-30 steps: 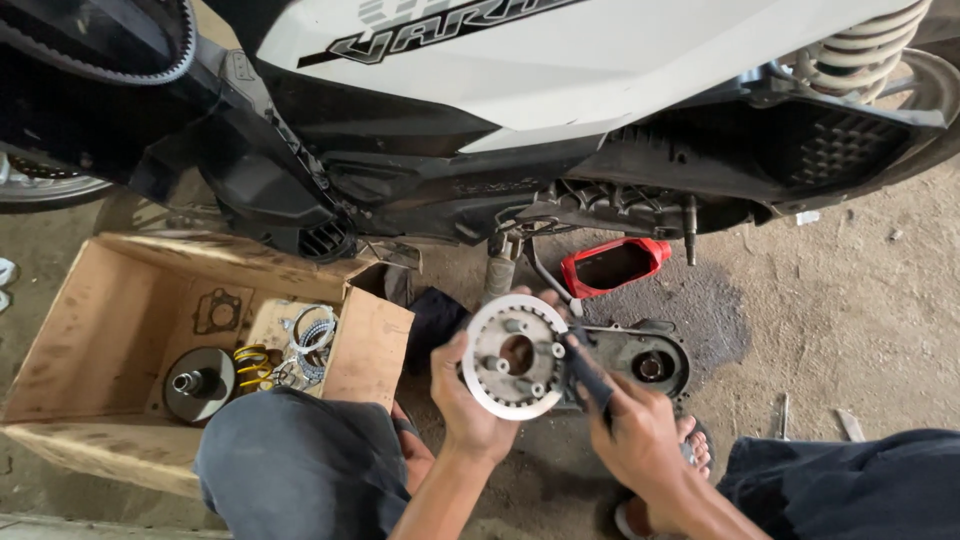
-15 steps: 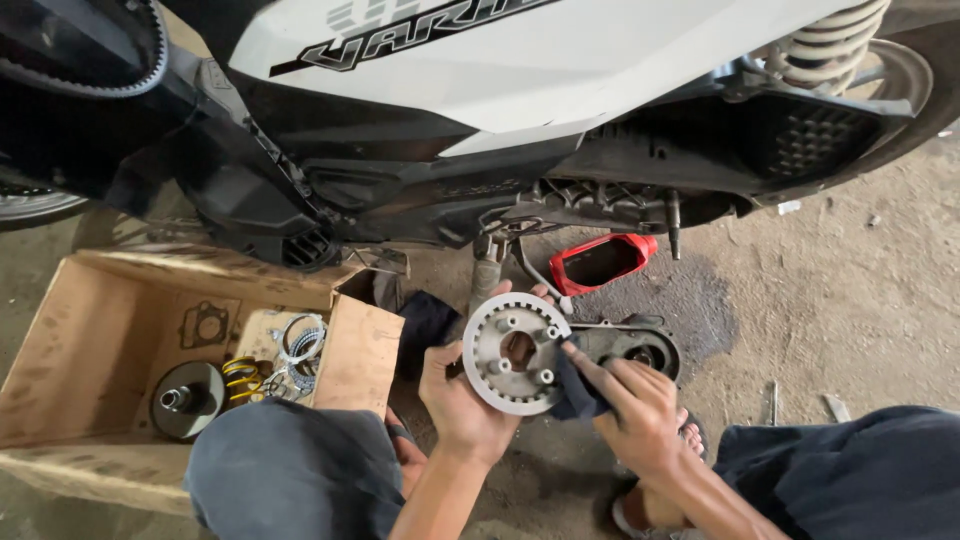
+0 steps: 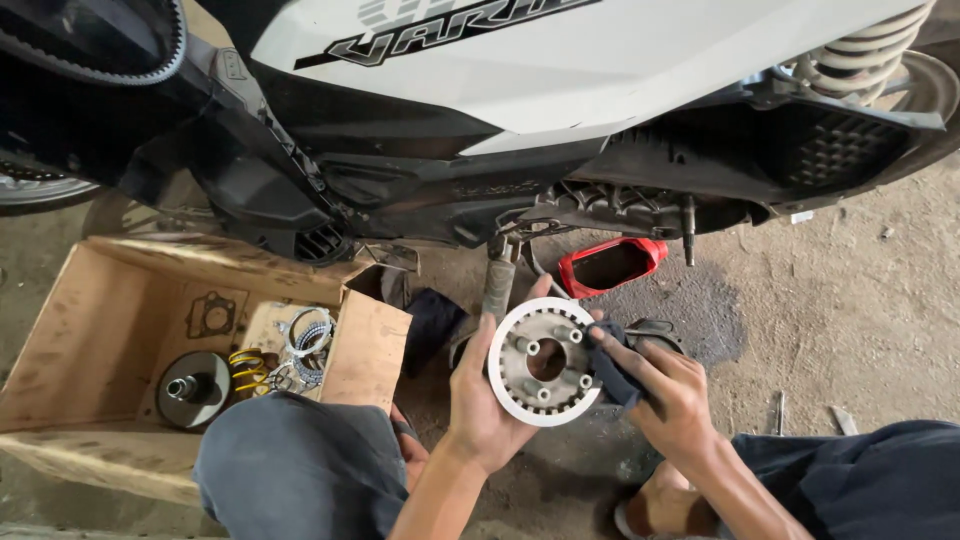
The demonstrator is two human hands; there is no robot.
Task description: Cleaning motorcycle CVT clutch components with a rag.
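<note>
Grey, dusty concrete floor (image 3: 860, 330) spreads under a white and black scooter (image 3: 560, 90), with a dark oily stain (image 3: 700, 310) just below its engine and small scraps of debris lying to the right. On that stain sits a red plastic tray (image 3: 612, 265). At the left an open cardboard box (image 3: 80, 330) rests on the floor, holding a round dark pulley part (image 3: 192, 388), a yellow coil spring (image 3: 245, 368) and some metal rings (image 3: 308, 332). The left hand (image 3: 480, 395) is closed around the rim of a round metal clutch plate (image 3: 545, 362), holding it up above the floor between the person's knees. The right hand (image 3: 668, 390) is curled around a dark cloth (image 3: 612, 365), pressing it against the plate's right edge.
</note>
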